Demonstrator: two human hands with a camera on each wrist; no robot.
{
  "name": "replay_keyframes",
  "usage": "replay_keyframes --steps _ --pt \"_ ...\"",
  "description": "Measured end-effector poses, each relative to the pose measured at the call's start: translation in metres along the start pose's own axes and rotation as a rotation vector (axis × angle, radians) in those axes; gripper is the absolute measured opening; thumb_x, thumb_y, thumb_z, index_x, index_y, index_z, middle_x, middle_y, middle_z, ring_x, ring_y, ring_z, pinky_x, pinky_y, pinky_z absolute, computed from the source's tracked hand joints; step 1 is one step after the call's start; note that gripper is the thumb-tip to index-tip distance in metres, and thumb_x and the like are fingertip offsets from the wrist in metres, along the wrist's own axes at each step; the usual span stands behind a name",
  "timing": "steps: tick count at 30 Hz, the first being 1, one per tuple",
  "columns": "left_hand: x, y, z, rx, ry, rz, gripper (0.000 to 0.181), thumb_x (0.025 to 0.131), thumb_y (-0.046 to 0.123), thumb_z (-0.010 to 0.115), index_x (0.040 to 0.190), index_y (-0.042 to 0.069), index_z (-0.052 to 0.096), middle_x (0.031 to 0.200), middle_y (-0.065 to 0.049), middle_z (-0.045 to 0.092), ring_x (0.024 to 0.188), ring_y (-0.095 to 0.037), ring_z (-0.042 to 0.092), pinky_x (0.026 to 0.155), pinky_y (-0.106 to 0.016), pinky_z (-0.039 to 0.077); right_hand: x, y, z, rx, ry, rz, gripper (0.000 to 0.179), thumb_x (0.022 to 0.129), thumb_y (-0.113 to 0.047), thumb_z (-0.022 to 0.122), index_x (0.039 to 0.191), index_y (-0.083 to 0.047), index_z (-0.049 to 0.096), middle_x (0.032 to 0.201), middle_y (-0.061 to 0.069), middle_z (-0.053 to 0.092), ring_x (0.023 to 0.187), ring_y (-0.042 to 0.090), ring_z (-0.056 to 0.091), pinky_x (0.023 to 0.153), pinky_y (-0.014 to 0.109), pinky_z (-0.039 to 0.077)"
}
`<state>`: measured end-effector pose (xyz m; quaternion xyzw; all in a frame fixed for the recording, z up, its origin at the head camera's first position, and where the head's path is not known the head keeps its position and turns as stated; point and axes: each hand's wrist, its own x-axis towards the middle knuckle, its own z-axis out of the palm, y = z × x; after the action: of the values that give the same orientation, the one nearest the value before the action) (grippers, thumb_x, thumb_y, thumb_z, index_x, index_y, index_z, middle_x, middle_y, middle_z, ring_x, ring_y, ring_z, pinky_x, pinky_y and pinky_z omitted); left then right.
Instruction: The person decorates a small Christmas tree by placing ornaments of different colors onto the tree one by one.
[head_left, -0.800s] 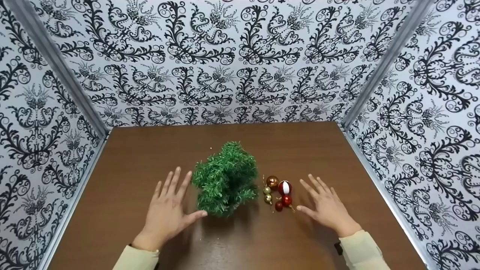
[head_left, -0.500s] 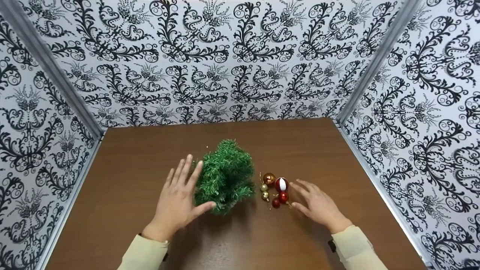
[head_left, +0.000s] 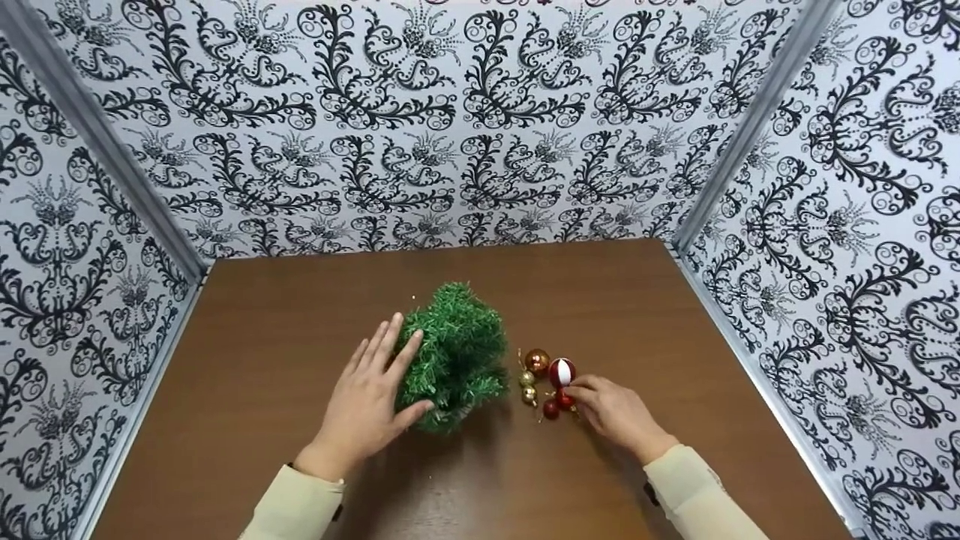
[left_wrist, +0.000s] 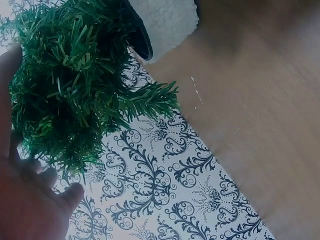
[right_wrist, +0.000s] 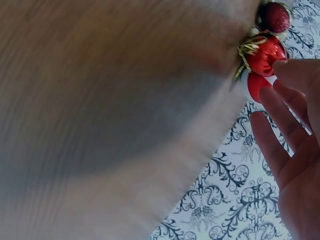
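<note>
A small green artificial Christmas tree (head_left: 454, 352) stands on the brown table. My left hand (head_left: 367, 401) lies against its left side with fingers extended, touching the branches. In the left wrist view the tree's white fuzzy base (left_wrist: 167, 25) shows beside a dark rim. My right hand (head_left: 615, 416) is at a cluster of baubles, its thumb and fingertips around a shiny red bauble (right_wrist: 265, 56) with a gold cord; its fingers are only slightly bent. Close by are a red-and-white bauble (head_left: 562, 373), a dark red bauble (head_left: 551, 409), a copper bauble (head_left: 537, 361) and small gold baubles (head_left: 529, 394).
Patterned black-and-white panels (head_left: 480, 135) rise behind the table (head_left: 285, 300) and at both sides. Grey metal strips (head_left: 750, 157) run along the panel corners. Tiny white specks lie on the table.
My right hand has moved left and down to the red bauble, its fingers drawing closer together. My left hand has moved right against the tree. The tree and baubles appear to stay put.
</note>
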<state>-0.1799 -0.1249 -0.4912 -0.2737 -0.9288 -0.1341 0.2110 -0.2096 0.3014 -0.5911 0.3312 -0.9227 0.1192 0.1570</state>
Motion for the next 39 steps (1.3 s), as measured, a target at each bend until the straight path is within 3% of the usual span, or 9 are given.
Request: replay_keyframes --steps 7,16,22,25,31,39 --pt "0.001 0.003 0.001 0.013 0.011 0.077 0.102 0.080 0.057 0.075 0.160 0.018 0.024 0.166 -0.009 0.013 0.150 -0.030 0.013 0.118 -0.051 0.017 0.000 0.000 0.003 0.000 0.011 -0.011 0.035 0.079 -0.009 0.083 0.112 -0.014 0.071 0.114 0.002 0.066 0.096 0.020 0.067 0.076 0.041 0.057" --pt "0.000 0.006 -0.004 0.025 -0.006 0.065 0.103 0.078 0.054 0.078 0.159 0.018 0.026 0.165 -0.008 0.018 0.149 -0.032 0.019 0.118 -0.050 0.018 0.000 0.002 0.006 0.019 0.006 -0.011 0.040 0.079 -0.012 0.084 0.116 -0.016 0.071 0.109 -0.001 0.061 0.081 0.014 0.064 0.065 0.037 0.056" --pt "0.001 0.008 -0.004 0.032 -0.001 0.070 0.103 0.078 0.053 0.079 0.159 0.017 0.027 0.164 -0.010 0.020 0.149 -0.032 0.019 0.117 -0.051 0.019 0.002 -0.003 -0.005 0.082 -0.001 0.032 0.034 0.079 -0.014 0.084 0.111 -0.013 0.070 0.109 0.001 0.061 0.084 0.014 0.064 0.071 0.037 0.057" --pt "0.001 0.008 -0.004 0.041 0.002 0.074 0.102 0.078 0.052 0.079 0.159 0.016 0.028 0.164 -0.011 0.020 0.149 -0.032 0.018 0.118 -0.050 0.018 0.008 -0.010 -0.016 0.129 0.034 0.050 0.034 0.079 -0.012 0.084 0.110 -0.011 0.070 0.108 0.001 0.065 0.087 0.016 0.066 0.073 0.037 0.058" --pt "0.000 0.010 -0.005 0.050 -0.009 0.065 0.102 0.079 0.054 0.078 0.159 0.015 0.027 0.164 -0.011 0.019 0.150 -0.031 0.015 0.119 -0.045 0.012 0.026 -0.033 -0.038 0.206 0.110 0.007 0.035 0.079 -0.011 0.084 0.110 -0.010 0.068 0.106 0.001 0.066 0.084 0.014 0.067 0.070 0.031 0.058" --pt "0.003 0.011 -0.004 0.061 0.002 0.076 0.101 0.079 0.054 0.077 0.158 0.014 0.029 0.163 -0.012 0.021 0.150 -0.031 0.016 0.119 -0.046 0.013 0.046 -0.064 -0.050 0.400 0.172 -0.016 0.040 0.081 -0.008 0.082 0.117 -0.009 0.066 0.113 0.000 0.064 0.089 0.011 0.067 0.074 0.027 0.057"
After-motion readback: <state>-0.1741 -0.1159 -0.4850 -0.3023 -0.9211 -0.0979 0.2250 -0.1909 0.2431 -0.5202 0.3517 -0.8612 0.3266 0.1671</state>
